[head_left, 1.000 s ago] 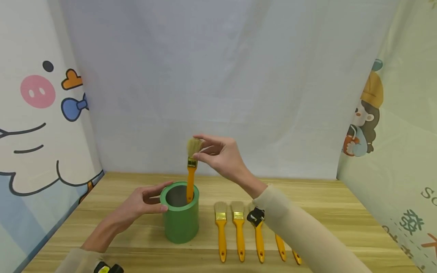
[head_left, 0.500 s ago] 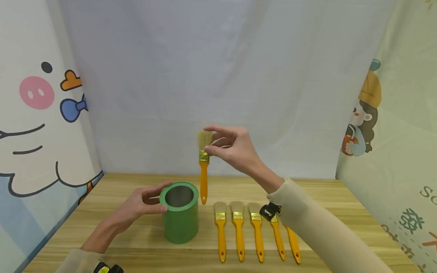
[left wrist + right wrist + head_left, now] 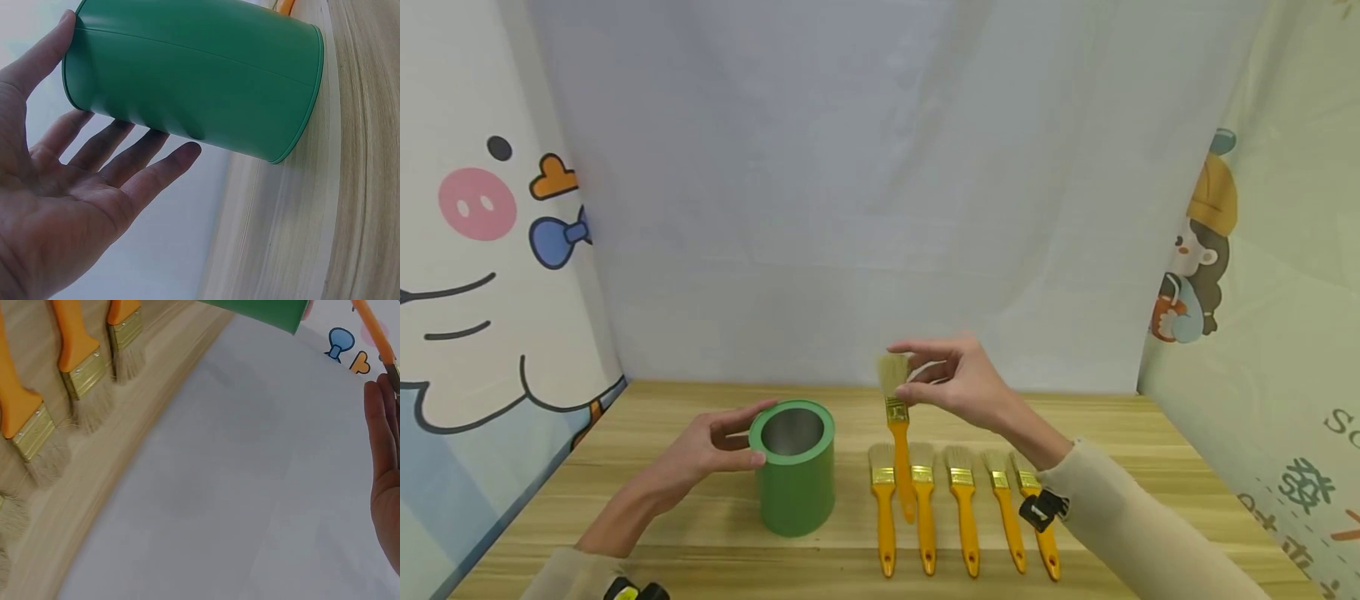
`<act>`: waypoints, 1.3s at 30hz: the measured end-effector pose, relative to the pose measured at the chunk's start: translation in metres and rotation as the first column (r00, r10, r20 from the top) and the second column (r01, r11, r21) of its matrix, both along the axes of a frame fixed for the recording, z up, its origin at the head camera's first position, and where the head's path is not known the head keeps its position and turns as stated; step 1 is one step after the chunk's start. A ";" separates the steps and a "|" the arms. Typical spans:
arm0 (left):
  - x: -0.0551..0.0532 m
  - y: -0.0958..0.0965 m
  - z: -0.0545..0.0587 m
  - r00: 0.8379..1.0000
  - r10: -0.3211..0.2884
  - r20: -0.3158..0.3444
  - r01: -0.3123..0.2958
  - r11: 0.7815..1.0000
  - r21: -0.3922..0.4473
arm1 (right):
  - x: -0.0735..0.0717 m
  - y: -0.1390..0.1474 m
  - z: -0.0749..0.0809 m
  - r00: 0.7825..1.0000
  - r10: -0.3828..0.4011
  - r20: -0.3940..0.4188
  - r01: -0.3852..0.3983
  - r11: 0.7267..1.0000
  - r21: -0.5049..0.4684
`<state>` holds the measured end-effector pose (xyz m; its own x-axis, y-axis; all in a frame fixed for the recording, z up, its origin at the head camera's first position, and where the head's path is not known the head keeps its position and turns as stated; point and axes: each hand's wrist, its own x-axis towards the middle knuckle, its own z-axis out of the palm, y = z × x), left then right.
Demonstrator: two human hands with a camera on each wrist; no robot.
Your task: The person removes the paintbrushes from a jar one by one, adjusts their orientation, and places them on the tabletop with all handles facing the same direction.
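A green can with an open top stands upright on the table. My left hand holds it loosely from the left, thumb near the front of the rim and fingers behind; in the left wrist view the palm is apart from the can wall. My right hand pinches a paintbrush by its bristle end, with the orange handle hanging down. That brush hangs above a row of several paintbrushes lying on the table, bristles pointing away. At the right wrist view's edge, only part of the right hand shows.
The wooden table ends at a pale cloth backdrop. Printed cloth panels hang at the left and right. The rightmost brush is partly covered by the right wrist's camera.
My right hand lifted the paintbrush out of the can, carried it to the right, then lowered it over the row of brushes. My left hand stays at the can.
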<state>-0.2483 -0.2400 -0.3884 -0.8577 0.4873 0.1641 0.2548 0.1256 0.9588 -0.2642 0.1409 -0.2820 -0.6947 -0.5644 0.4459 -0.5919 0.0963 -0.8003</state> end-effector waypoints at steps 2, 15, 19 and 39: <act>0.000 0.000 0.000 1.000 0.005 0.001 -0.005 1.000 -0.002 | 0.001 0.007 -0.006 1.000 -0.007 0.016 0.007 1.000 0.006; 0.000 0.001 0.000 1.000 -0.003 0.001 0.003 1.000 0.002 | 0.001 0.074 -0.046 0.977 -0.142 0.161 0.127 0.987 0.099; 0.000 0.001 0.000 1.000 -0.005 0.000 0.005 1.000 0.002 | -0.004 0.103 -0.058 0.965 -0.169 0.199 0.146 0.981 0.125; 0.000 0.001 0.001 1.000 -0.007 -0.009 0.007 1.000 0.001 | -0.007 0.210 -0.095 0.888 -0.263 0.379 0.200 0.960 0.197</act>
